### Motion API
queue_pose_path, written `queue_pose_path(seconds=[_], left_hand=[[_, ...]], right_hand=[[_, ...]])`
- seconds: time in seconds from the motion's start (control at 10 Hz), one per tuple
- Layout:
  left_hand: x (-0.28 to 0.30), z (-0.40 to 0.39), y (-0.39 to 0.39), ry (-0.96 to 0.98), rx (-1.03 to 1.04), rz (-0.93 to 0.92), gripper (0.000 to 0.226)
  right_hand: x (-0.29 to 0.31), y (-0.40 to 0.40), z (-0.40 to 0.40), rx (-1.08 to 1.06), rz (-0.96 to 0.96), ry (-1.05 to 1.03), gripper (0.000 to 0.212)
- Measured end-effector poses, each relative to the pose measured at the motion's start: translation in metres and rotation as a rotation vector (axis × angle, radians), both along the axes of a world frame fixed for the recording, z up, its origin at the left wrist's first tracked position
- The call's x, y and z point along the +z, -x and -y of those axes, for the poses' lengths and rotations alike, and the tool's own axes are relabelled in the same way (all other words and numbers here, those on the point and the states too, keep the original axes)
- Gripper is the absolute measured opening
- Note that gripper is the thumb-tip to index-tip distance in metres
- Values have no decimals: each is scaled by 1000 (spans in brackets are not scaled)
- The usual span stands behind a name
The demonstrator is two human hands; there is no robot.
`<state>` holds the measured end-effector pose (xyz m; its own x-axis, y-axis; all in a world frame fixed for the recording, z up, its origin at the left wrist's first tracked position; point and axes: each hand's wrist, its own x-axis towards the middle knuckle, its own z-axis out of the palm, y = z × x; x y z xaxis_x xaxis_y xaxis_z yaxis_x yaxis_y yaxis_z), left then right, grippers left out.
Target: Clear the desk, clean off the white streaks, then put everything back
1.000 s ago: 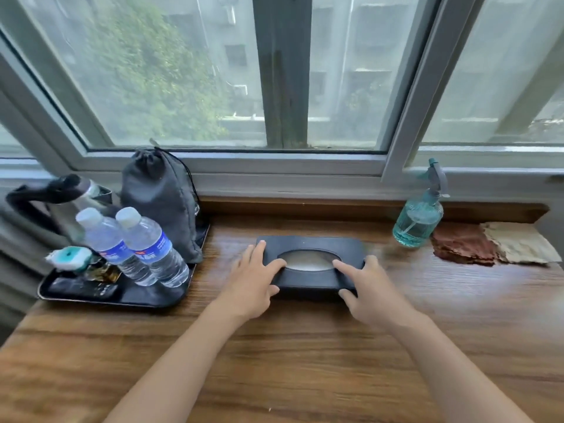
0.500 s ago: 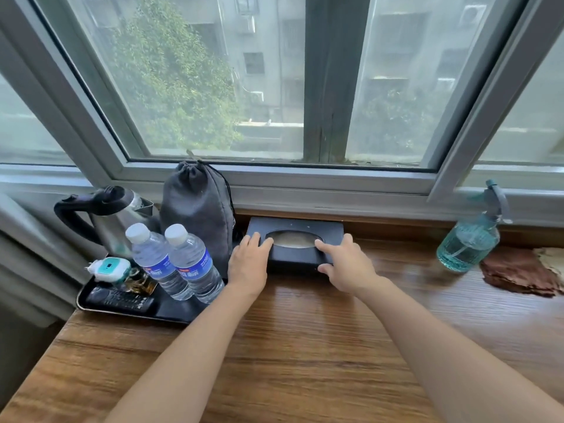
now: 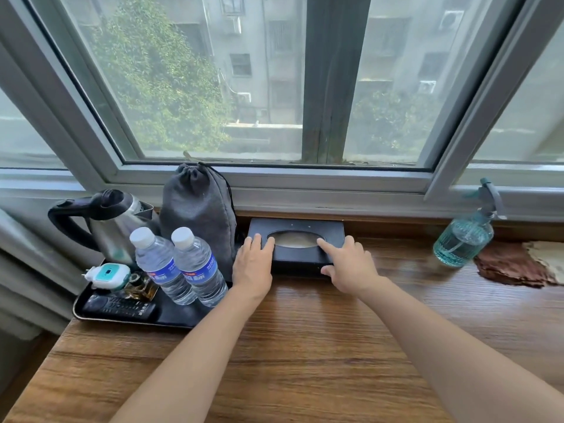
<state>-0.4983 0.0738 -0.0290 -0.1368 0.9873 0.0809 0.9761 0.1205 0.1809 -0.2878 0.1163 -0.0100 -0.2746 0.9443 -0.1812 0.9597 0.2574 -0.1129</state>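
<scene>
Now both hands, left hand (image 3: 252,267) and right hand (image 3: 351,265), press flat on one tissue box (image 3: 295,244) at the counter's (image 3: 305,346) back edge; two water bottles (image 3: 180,264) stand left.

The bench (image 3: 305,346) is brown wood with darker grain lines. The tissue box (image 3: 295,224) is black, with a pale beige oval in its top. The tray (image 3: 180,315) is black. The two bottles (image 3: 180,264) are clear, with white caps and blue labels. The pouch (image 3: 198,209) is dark grey. The kettle (image 3: 116,221) is silver with a black handle. The spray bottle (image 3: 464,239) is teal glass with ribs. One cloth (image 3: 512,267) is reddish brown, another (image 3: 549,257) is beige.
</scene>
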Motion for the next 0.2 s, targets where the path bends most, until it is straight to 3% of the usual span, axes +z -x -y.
queue_pose_path(seconds=[0.2], left_hand=[[-2,16,1,-65,-152,143,69]], right_hand=[[9,14,45,-66,6,-142,67]])
